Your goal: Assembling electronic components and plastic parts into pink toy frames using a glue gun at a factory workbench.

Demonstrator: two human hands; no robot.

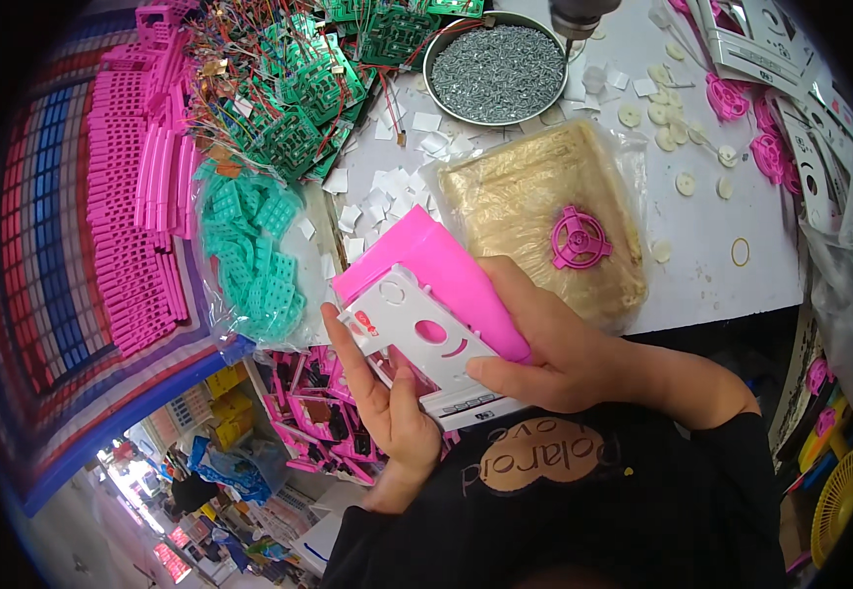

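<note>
Over the near edge of the table, my two hands hold a bright pink plastic casing [416, 250] and a white front panel [409, 319] together, both tilted. The panel has a round hole, a curved slot and a cut-out window. My right hand [559, 348] wraps round the casing's right side, its thumb pressing on the panel's lower right corner. On the panel's left edge, my left hand [402, 417] has its index finger stretched along the side and its thumb by the window. A pink spoked ring [581, 257] lies beyond on a plastic-wrapped tan pad [490, 187].
Green circuit boards [303, 93] with wires are heaped at the back left, near teal keypads [249, 260] and stacked pink parts [132, 196]. Screws [498, 71] fill a round metal bowl [490, 122] beneath a driver tip [576, 22]. White panels [770, 49] lie far right.
</note>
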